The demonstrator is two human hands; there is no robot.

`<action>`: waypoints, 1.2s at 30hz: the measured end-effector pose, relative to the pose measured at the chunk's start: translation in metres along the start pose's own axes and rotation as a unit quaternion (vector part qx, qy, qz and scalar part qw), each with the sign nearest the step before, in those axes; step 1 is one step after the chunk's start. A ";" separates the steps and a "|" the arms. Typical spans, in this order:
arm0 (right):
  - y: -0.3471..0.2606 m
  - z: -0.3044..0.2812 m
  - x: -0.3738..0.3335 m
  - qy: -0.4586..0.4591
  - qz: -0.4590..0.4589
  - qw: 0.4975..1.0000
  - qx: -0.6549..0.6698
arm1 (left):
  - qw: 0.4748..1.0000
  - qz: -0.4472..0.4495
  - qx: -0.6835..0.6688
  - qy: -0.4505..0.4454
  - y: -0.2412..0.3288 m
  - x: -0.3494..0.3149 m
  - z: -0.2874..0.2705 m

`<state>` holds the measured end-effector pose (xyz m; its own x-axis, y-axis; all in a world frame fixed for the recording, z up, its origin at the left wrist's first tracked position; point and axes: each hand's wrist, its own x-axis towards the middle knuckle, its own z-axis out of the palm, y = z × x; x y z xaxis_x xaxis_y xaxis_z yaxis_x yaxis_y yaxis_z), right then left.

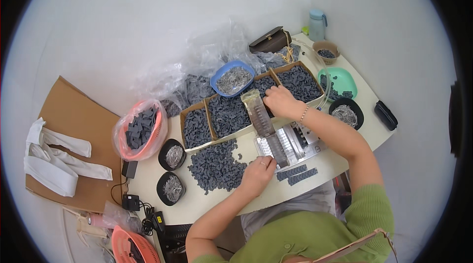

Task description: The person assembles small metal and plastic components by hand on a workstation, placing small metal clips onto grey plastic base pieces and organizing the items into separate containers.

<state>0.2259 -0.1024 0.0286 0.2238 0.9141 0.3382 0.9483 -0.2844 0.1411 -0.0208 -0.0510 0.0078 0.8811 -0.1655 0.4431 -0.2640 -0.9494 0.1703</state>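
My left hand (258, 175) is at the lower left corner of a silvery metal fixture (296, 148), its fingers curled together at the edge. What they pinch, if anything, is too small to tell. A clear ribbed plastic strip (259, 116) with a yellowish end leans from the fixture up over the divided cardboard box. Beside its upper part, my right hand (282, 101) is closed at the box's front edge, fingertips pointing into the small dark grey pieces (265, 84). Its fingertips are partly hidden. Two short rows of joined grey pieces (302, 176) lie in front of the fixture.
A heap of grey pieces (217, 167) lies left of the fixture. Black bowls of metal pins (173, 188) flank the work area. A blue tray (216, 86) rests on the box's back edge. A green tray (351, 85) and a black case (386, 115) are at right.
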 end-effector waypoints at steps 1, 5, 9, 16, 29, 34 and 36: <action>0.001 -0.004 -0.002 0.041 0.006 0.999 0.006 | 1.000 0.017 0.023 0.001 0.004 -0.003 0.001; -0.007 -0.029 -0.019 0.143 0.032 0.981 0.128 | 0.988 0.044 0.145 0.022 0.018 -0.008 -0.002; -0.048 -0.040 -0.067 0.040 -0.078 0.962 0.258 | 0.998 -0.038 -0.012 0.050 0.010 -0.016 -0.009; -0.086 -0.038 -0.107 0.081 -0.191 0.972 0.114 | 0.984 -0.175 -0.028 0.030 -0.069 -0.023 -0.030; -0.118 -0.003 -0.048 0.061 -0.172 0.962 0.205 | 0.974 -0.214 -0.058 -0.040 -0.079 -0.013 -0.031; -0.086 -0.030 -0.046 -0.037 -0.048 0.933 0.356 | 0.970 -0.214 -0.108 0.044 -0.066 -0.019 -0.031; -0.074 -0.034 -0.061 -0.037 -0.078 0.950 0.301 | 0.968 -0.208 -0.129 0.058 -0.054 -0.015 -0.027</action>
<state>0.1339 -0.1468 0.0294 0.0647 0.9558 0.2868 0.9232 0.0518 -0.3809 -0.0307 0.0097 0.0159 0.8859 0.2624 0.3826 0.0021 -0.8269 0.5623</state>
